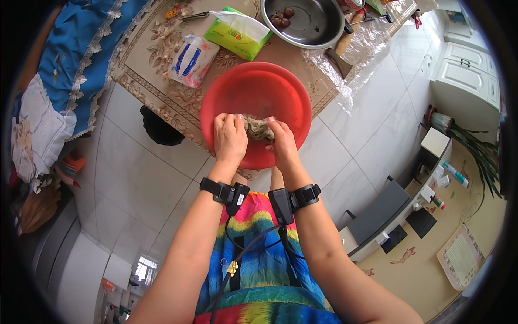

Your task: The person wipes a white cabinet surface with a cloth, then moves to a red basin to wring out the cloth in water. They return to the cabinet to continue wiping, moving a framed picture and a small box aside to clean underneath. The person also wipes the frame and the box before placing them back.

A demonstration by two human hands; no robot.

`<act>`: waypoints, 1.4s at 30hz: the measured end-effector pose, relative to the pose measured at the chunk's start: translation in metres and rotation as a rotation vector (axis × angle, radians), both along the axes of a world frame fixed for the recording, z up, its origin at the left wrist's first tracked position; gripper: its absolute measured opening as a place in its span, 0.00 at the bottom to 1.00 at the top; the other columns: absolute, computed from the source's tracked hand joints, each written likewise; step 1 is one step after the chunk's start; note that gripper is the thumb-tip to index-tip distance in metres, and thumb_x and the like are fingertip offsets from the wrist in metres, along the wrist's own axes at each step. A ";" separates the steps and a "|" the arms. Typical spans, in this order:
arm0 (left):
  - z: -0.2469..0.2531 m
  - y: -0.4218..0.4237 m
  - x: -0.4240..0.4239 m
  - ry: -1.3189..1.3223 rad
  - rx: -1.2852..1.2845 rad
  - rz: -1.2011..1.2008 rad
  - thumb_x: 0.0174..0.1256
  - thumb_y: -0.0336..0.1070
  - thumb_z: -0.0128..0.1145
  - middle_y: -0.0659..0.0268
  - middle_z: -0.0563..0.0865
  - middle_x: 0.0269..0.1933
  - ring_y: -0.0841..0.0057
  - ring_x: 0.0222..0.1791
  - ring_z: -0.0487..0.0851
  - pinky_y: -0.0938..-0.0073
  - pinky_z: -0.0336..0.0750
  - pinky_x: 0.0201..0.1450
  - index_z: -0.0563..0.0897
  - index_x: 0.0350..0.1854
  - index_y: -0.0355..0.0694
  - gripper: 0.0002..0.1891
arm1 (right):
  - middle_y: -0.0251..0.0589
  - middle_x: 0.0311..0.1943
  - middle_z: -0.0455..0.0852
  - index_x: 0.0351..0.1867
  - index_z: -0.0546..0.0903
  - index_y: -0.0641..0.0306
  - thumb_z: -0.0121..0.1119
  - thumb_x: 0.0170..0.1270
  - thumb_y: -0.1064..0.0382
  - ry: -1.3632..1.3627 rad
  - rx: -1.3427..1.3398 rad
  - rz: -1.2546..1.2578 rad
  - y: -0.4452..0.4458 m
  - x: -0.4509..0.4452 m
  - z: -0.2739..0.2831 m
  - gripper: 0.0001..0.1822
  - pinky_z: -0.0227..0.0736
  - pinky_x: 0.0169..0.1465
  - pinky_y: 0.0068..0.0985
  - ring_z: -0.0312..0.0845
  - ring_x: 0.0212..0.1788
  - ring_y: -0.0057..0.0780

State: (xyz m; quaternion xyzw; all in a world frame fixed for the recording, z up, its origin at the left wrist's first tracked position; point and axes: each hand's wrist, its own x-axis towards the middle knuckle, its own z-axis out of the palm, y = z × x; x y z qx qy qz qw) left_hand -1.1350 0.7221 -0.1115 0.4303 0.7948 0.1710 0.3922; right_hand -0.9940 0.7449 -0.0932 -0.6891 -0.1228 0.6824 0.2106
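A wrung, greyish-beige cloth (259, 127) is bunched up between my two hands, over a red plastic basin (255, 75). My left hand (230, 135) grips the cloth's left end, knuckles up. At the other end my right hand (283, 139) holds it, thumb on top. Below the cloth, the basin's inside looks dark and hazy near the middle, and I cannot tell how much water it has. The basin sits at the near corner of a table (139, 77) with a flowered brown cover.
Left of the basin lie a tissue pack (192, 60) and a green tissue pack (238, 34). Behind it stands a steel bowl (307, 24) with several grapes (282, 18). A cleaver (338, 62) and clear plastic film (364, 52) lie right. Black cables (243, 255) hang from my wrist devices.
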 end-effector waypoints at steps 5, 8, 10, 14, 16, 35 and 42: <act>0.017 -0.007 0.009 0.173 0.128 -0.292 0.63 0.42 0.62 0.44 0.65 0.70 0.47 0.70 0.65 0.52 0.60 0.71 0.70 0.69 0.41 0.31 | 0.52 0.47 0.83 0.62 0.69 0.73 0.69 0.55 0.56 -0.298 0.161 0.315 -0.005 0.007 -0.031 0.36 0.78 0.49 0.37 0.82 0.45 0.42; 0.006 -0.008 0.007 0.339 0.181 -0.468 0.58 0.33 0.63 0.46 0.66 0.68 0.48 0.69 0.65 0.47 0.62 0.68 0.71 0.68 0.44 0.32 | 0.69 0.53 0.75 0.63 0.68 0.70 0.68 0.56 0.57 -0.601 0.225 0.521 -0.005 -0.008 -0.022 0.35 0.73 0.59 0.46 0.76 0.54 0.65; -0.001 0.003 0.000 0.348 0.099 -0.512 0.59 0.31 0.60 0.49 0.69 0.65 0.50 0.68 0.66 0.48 0.66 0.65 0.71 0.66 0.45 0.29 | 0.76 0.55 0.68 0.62 0.68 0.68 0.68 0.57 0.57 -0.685 0.237 0.570 -0.003 -0.018 -0.013 0.34 0.71 0.61 0.47 0.72 0.55 0.72; -0.003 0.027 -0.007 0.129 0.019 -0.312 0.62 0.26 0.51 0.49 0.78 0.55 0.48 0.56 0.77 0.52 0.75 0.55 0.75 0.58 0.43 0.20 | 0.68 0.52 0.74 0.58 0.73 0.68 0.66 0.58 0.53 -0.695 0.259 0.481 -0.005 -0.016 -0.027 0.30 0.72 0.58 0.44 0.75 0.53 0.61; -0.004 0.028 -0.004 -0.093 0.076 -0.123 0.66 0.28 0.48 0.44 0.82 0.50 0.44 0.49 0.81 0.53 0.76 0.52 0.76 0.52 0.39 0.14 | 0.60 0.50 0.78 0.54 0.76 0.69 0.64 0.61 0.50 -0.585 0.230 0.427 -0.004 -0.009 -0.036 0.27 0.73 0.56 0.41 0.77 0.52 0.51; 0.023 0.019 0.044 -0.087 0.112 -0.099 0.75 0.47 0.45 0.47 0.87 0.32 0.45 0.33 0.85 0.46 0.79 0.37 0.80 0.40 0.39 0.16 | 0.34 0.32 0.82 0.39 0.79 0.58 0.48 0.76 0.52 0.439 -0.012 -0.507 -0.004 -0.017 -0.030 0.14 0.74 0.38 0.26 0.77 0.33 0.26; -0.009 0.023 0.010 0.118 -0.044 -0.063 0.75 0.49 0.43 0.46 0.86 0.29 0.43 0.35 0.85 0.45 0.77 0.41 0.80 0.35 0.39 0.20 | 0.29 0.30 0.78 0.41 0.80 0.63 0.51 0.74 0.57 -0.025 0.036 -0.034 -0.006 -0.019 0.004 0.12 0.70 0.39 0.20 0.72 0.34 0.17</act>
